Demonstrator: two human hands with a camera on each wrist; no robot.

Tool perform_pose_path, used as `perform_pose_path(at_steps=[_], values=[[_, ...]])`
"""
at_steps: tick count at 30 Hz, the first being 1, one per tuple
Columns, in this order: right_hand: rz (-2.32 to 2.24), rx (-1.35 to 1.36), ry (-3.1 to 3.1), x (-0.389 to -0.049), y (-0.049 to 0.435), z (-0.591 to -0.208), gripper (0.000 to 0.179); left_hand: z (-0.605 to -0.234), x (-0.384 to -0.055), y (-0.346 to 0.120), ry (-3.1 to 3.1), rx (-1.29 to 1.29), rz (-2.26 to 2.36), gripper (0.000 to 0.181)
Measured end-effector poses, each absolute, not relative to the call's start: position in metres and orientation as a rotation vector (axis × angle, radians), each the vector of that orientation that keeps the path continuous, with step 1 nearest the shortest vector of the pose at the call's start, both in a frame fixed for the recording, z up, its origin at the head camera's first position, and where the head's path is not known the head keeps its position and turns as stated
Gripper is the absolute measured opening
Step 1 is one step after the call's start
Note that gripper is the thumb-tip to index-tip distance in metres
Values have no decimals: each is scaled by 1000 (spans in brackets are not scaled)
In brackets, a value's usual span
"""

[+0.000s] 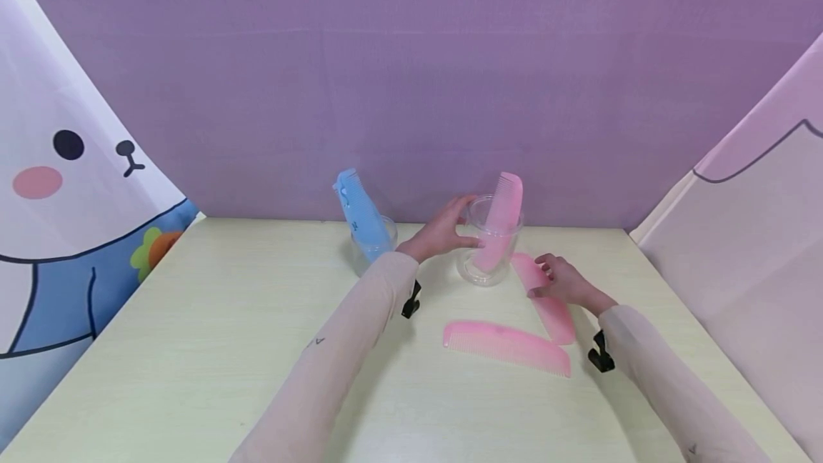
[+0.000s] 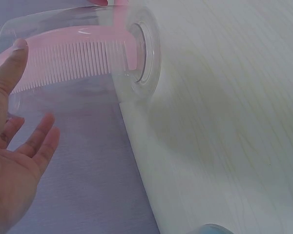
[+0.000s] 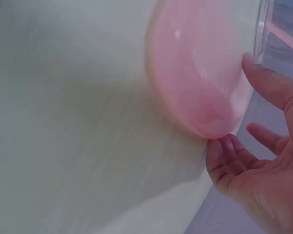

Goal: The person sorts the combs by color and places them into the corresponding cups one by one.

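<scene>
On the bench (image 1: 193, 349), your left hand (image 1: 444, 231) holds the clear cup (image 1: 470, 276), one pink comb (image 1: 506, 207) in; your right hand (image 1: 567, 284) grips a second comb (image 1: 556, 316); a third comb (image 1: 508, 344) remains.

Three pink combs (image 1: 504, 341), two cups (image 1: 484, 277)

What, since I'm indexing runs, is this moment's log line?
left hand: touching clear cup containing pink comb; right hand: touching second comb; front comb: on table; other cup: blue comb inside
</scene>
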State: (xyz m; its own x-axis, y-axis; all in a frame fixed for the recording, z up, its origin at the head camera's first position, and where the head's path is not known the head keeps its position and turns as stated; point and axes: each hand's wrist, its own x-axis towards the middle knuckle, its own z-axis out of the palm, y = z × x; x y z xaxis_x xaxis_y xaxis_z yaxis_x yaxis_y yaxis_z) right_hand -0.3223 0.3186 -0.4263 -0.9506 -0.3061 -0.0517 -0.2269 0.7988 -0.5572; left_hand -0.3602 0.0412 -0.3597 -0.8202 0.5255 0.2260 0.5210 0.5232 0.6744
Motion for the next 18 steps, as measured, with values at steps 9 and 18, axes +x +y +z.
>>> perform_pose_path(at_steps=[9,18], values=[[-872,-364,2804,-329,320,-427,79,-358,-359,40,2731,956,1222,87],[-998,-323,2710,-331,326,-422,67,-359,-359,40,2720,964,1239,87]])
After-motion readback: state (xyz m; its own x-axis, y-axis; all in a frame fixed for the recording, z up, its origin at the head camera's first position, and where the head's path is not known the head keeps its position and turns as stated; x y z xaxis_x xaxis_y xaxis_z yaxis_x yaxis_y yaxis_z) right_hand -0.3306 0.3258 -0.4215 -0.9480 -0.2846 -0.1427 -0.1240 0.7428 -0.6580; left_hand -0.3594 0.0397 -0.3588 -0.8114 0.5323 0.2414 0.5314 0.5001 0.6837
